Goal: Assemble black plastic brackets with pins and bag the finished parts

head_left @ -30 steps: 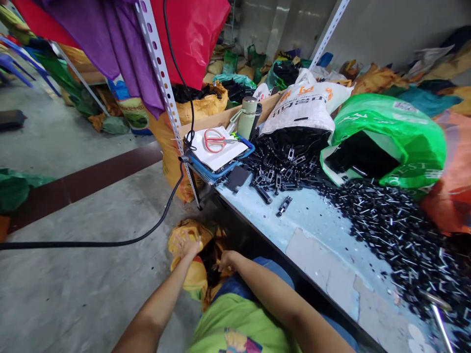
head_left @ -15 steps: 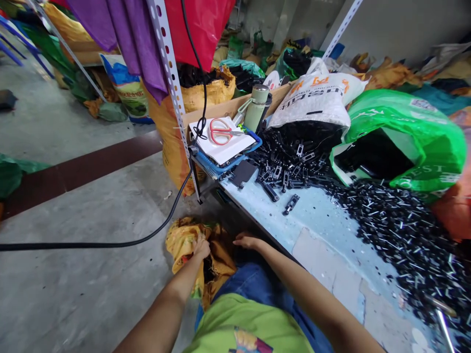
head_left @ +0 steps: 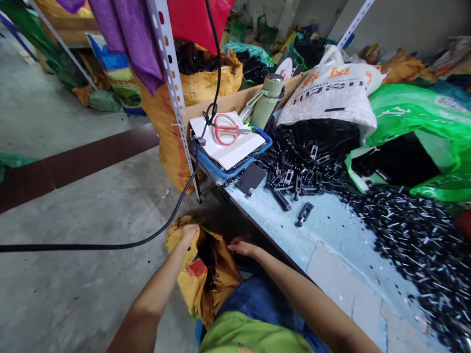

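Observation:
A yellow-orange woven sack point(head_left: 195, 287) stands on the floor between my legs and the table, its mouth spread apart over a dark inside. My left hand point(head_left: 189, 234) is closed on the left side of its rim. At the opposite rim is my right hand point(head_left: 242, 245), fingers curled together on the sack's edge; the fingertips are small and partly in shadow. What lies within the sack is too dark to make out.
To my right, the pale blue table point(head_left: 279, 230) bears heaps of small black parts point(head_left: 415, 235), a white sack point(head_left: 327, 98) and a green bag point(head_left: 405, 117). Red-handled scissors point(head_left: 226, 130) lie on paper over a blue basket point(head_left: 235, 172). A black cable point(head_left: 158, 233) hangs across the left.
The sack's mouth has been drawn wider. My left hand has moved left and up with the rim, and my right hand has come left onto the sack's edge. The view has shifted slightly.

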Available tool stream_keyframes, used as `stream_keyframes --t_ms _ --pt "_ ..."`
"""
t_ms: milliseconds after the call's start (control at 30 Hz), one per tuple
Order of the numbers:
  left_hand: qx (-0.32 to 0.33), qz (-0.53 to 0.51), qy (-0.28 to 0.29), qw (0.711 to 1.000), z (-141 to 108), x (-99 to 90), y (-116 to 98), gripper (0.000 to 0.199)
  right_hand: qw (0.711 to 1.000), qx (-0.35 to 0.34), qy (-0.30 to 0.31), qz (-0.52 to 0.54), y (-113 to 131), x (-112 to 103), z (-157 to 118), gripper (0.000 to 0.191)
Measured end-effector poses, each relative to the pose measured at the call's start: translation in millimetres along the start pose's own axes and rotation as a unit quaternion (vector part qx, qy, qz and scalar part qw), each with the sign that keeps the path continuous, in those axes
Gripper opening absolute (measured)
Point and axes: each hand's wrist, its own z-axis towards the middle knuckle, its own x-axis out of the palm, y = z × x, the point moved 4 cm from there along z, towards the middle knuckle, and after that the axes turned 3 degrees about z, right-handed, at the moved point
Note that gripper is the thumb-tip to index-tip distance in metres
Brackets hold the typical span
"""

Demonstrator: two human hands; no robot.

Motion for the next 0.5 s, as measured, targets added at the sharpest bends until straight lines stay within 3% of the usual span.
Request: stream_keyframes --t_ms 133,300,400,500 --pt "0.058 -0.046 -0.015 0.997 -6.9 -42.8 -34.7 0.023 0.998 -0.016 -0.028 -0.052 31.4 17.3 3.4 0.018" --pt "0.169 -0.104 -0.038 0.979 -57.7 -100.7 -113.0 0.03 0.988 -0.009 -0.134 -0.081 85.8 32.8 4.0 0.041" --pt "0.239 -0.159 -0.056 0.956 -94.7 -133.5 -164.2 0.028 0.978 -0.024 -0.198 -0.069 114.8 24.3 4.8 0.044" --pt "0.287 -0.156 -0.088 0.941 -120.1 -160.7 -203.2 0.025 0.97 -0.066 -0.23 -0.046 129.3 2.8 0.5 0.027"
